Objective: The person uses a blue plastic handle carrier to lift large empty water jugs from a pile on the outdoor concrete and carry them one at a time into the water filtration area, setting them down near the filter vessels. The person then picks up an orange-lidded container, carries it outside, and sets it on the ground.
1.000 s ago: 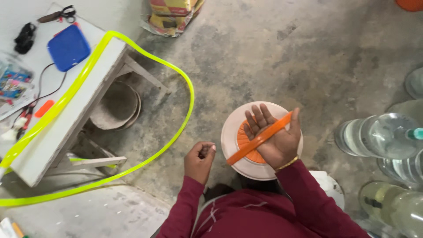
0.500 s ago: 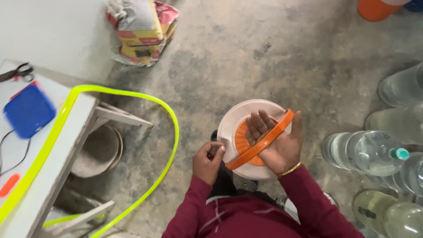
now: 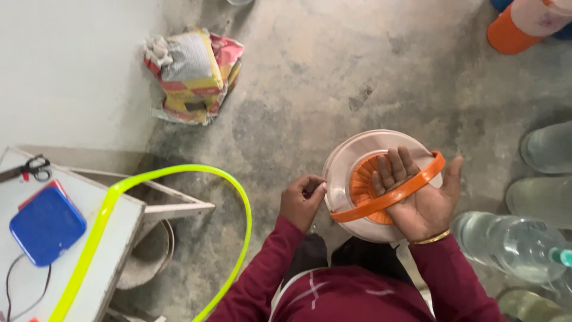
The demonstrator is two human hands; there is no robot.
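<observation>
Now the left hand (image 3: 302, 201) has come up to the rim of the jar (image 3: 342, 173), where one second ago it was lower and apart from it, closed in a loose fist. Its fingers are curled and pinch something small at the edge; I cannot tell what, it is too small to see. The right hand (image 3: 420, 200) lies palm up across the top of the jar, fingers spread open, and the orange handle (image 3: 387, 200) passes over the palm, more resting there than gripped. This hand has hardly changed. The jar stands on the floor (image 3: 310, 77) just before the person, with its orange cap (image 3: 362, 186) partly hidden under the fingers. My judgement is that the work now moves to the rim, with both hands on the jar. To the right lie big water bottles (image 3: 512, 247); to the left a yellow hose (image 3: 179, 174) curves from a white table (image 3: 122, 223).
</observation>
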